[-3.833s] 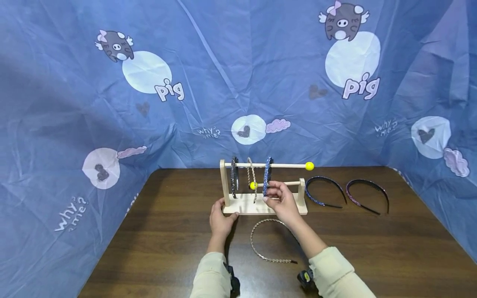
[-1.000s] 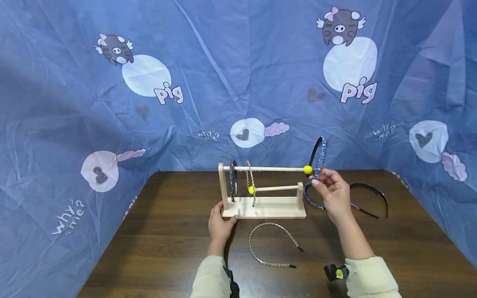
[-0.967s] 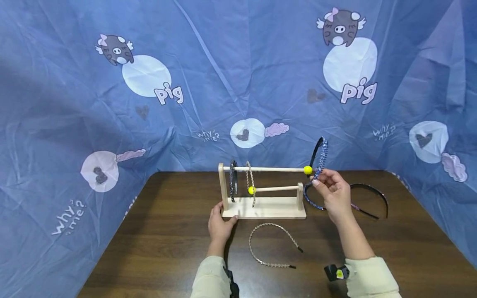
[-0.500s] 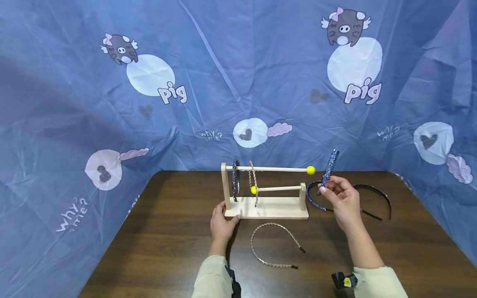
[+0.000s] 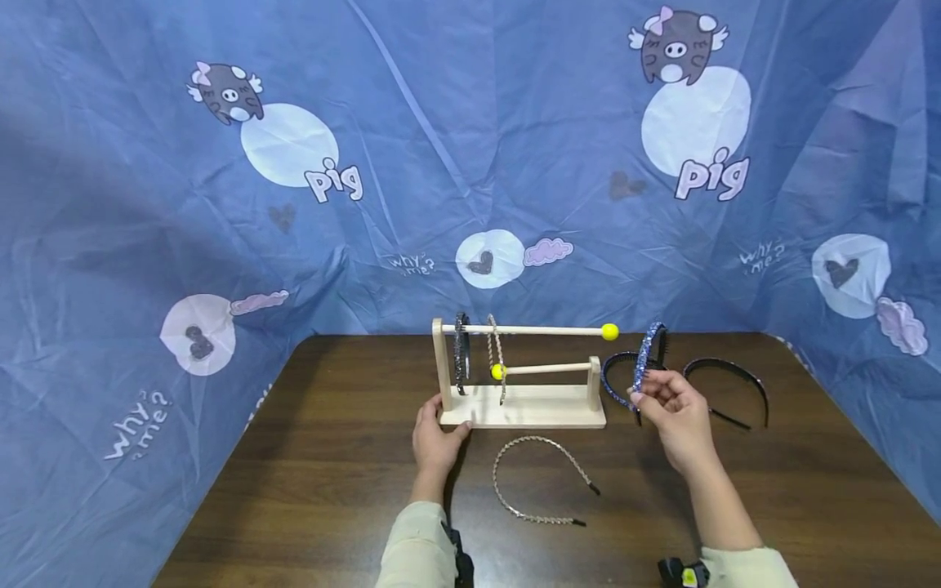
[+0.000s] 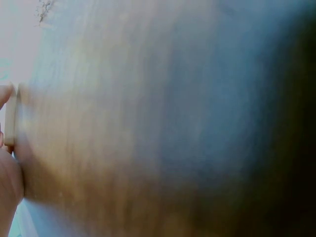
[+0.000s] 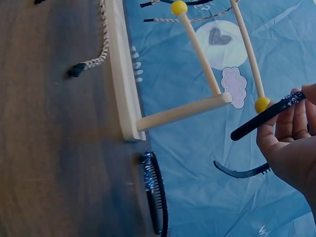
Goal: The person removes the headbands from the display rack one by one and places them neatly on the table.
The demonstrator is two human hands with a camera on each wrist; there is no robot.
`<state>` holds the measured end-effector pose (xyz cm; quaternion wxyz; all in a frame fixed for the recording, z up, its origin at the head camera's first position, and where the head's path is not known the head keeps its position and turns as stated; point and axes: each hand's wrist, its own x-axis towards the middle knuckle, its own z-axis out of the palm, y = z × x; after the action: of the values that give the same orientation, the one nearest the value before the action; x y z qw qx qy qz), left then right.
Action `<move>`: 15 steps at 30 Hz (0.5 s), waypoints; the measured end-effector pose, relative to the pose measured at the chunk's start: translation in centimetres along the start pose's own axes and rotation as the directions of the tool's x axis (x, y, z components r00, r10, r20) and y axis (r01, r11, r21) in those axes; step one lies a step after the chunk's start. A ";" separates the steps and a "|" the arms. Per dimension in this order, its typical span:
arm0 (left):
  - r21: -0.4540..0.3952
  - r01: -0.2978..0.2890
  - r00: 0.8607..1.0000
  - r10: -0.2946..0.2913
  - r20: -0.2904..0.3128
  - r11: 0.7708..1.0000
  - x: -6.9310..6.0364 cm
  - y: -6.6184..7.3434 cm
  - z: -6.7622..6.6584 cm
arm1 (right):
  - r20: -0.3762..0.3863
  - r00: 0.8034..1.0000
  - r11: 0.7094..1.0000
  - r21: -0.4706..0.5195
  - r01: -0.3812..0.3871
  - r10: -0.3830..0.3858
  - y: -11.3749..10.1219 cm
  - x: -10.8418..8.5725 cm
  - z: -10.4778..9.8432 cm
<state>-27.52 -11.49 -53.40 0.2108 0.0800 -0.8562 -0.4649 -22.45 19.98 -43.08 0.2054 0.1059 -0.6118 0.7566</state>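
Note:
My right hand [image 5: 678,418] pinches a glittery blue headband [image 5: 643,356] above the table, right of the wooden rack [image 5: 529,416]. In the right wrist view, the right hand [image 7: 294,136] holds this headband [image 7: 264,117] near one end, its dark tip sticking out. My left hand [image 5: 435,441] grips the left end of the rack's base. On the upper rod [image 5: 555,331] hang a dark glittery headband [image 5: 460,351] and a braided beige one [image 5: 492,343]. In the left wrist view, part of the left hand [image 6: 9,180] shows at the rack's edge [image 6: 11,118].
Another braided beige headband [image 5: 501,491] lies in front of the rack. To its right on the table [image 5: 331,490] lie a blue glittery headband [image 5: 608,382] and a dark, pinkish one [image 5: 735,365]. Yellow balls cap both rods. Behind hangs a blue patterned cloth [image 5: 412,163].
The blue headband that hung on the upper rod has come off past its yellow ball and moved right, then lower, in my right hand. My left hand stays on the base.

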 end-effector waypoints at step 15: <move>0.004 -0.002 1.000 0.002 -0.002 1.000 -0.1 0.0 -0.1 | 0.391 0.894 0.963 -0.236 -0.129 0.216 1.2 -1.9 -2.9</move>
<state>-27.43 -11.54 -53.37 0.2119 0.0798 -0.8569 -0.4630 -20.99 22.19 -45.62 0.0126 0.1869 -0.7226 0.6654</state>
